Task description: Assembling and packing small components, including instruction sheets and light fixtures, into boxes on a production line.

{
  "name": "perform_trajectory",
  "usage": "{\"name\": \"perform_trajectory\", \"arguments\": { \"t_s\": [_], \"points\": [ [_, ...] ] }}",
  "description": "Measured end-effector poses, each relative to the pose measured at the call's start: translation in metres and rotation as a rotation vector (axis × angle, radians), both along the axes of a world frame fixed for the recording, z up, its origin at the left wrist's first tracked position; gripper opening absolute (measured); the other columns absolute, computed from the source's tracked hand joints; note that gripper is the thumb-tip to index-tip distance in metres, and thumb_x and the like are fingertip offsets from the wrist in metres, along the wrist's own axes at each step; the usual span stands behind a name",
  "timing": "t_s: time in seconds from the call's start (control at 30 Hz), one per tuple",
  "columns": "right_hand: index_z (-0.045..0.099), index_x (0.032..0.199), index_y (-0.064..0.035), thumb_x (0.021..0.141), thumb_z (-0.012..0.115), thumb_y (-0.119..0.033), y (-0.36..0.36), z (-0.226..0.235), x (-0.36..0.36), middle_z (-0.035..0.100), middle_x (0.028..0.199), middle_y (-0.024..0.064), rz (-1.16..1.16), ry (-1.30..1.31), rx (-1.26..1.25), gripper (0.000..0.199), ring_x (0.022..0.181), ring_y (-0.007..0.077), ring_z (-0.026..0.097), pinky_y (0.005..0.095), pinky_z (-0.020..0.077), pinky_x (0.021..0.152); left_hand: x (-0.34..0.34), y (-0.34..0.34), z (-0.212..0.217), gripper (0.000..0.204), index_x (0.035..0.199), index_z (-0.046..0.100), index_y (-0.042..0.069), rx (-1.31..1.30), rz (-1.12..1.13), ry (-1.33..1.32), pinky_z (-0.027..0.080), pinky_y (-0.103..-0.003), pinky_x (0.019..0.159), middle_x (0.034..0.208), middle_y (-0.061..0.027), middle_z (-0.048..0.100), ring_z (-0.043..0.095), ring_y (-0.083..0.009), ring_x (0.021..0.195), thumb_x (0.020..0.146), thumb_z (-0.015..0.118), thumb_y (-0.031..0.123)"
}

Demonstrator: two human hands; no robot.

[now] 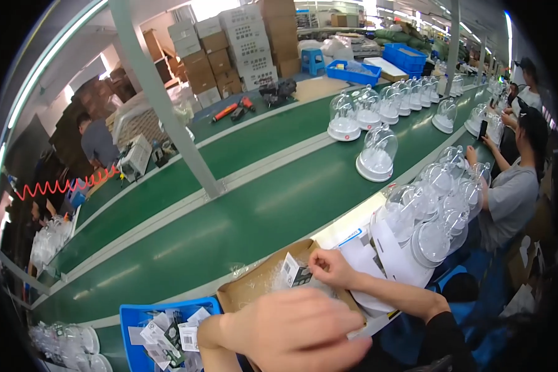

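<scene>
Okay, your right hand (332, 268) has fingers bunched at the small white-and-dark box (294, 271), seen against the open carton (234, 299); grip unclear. Left hand (294, 328) blurred up front, fingers curled; can't tell if it holds anything.

Long green belts (242, 223), grey post (165, 99), stacked cartons (248, 40), blue stool (313, 61), white strip light (43, 54)

The left hand (285, 330) fills the foreground, back upward, blurred fingers (344, 338) pointing rightward; beyond it, the right hand (333, 269) is curled, elbow (437, 305) bent
</scene>
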State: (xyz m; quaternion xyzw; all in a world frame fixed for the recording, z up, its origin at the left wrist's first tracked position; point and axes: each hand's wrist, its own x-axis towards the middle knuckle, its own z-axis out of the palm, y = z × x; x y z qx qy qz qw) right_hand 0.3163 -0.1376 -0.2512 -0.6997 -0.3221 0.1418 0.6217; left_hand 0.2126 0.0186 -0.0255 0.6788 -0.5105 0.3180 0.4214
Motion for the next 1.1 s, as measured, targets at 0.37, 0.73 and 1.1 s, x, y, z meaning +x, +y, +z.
{"name": "perform_trajectory", "arguments": {
  "t_s": [0.37,0.73,1.1],
  "points": [
    [0.058,0.095,-0.0026,0.083,0.061,-0.015,0.002,-0.014,-0.009,0.061,0.074,0.0071,-0.037,-0.119,-0.009,0.018,0.065,0.0157,0.060,0.0302,0.0484,0.061,0.108,-0.016,-0.119,0.015,0.102,0.061,-0.001,0.228,0.216,0.607,0.052,-0.031,0.069,0.087,-0.0146,0.063,0.065,-0.0226,0.076,0.089,0.059,0.008],
    [0.054,0.083,-0.0036,0.082,0.061,-0.014,-0.002,0.005,-0.006,0.059,0.067,0.0046,-0.008,-0.054,0.010,0.013,0.059,0.0111,0.057,0.0273,0.0468,0.057,0.114,0.030,-0.219,0.024,0.090,0.062,-0.001,-0.188,0.381,1.138,0.046,-0.022,0.062,0.076,-0.0019,0.061,0.056,-0.0072,0.068,0.099,0.048,0.017],
    [0.050,0.088,-0.0051,0.088,0.051,-0.006,-0.001,-0.001,-0.005,0.054,0.067,-0.0001,0.008,0.177,0.243,0.002,0.061,0.0080,0.055,0.0242,0.0447,0.054,0.098,0.022,-0.194,0.030,0.090,0.065,-0.003,-0.013,0.282,0.988,0.051,-0.026,0.064,0.076,-0.0078,0.068,0.064,-0.0129,0.070,0.099,0.044,0.017]
  ]
}}
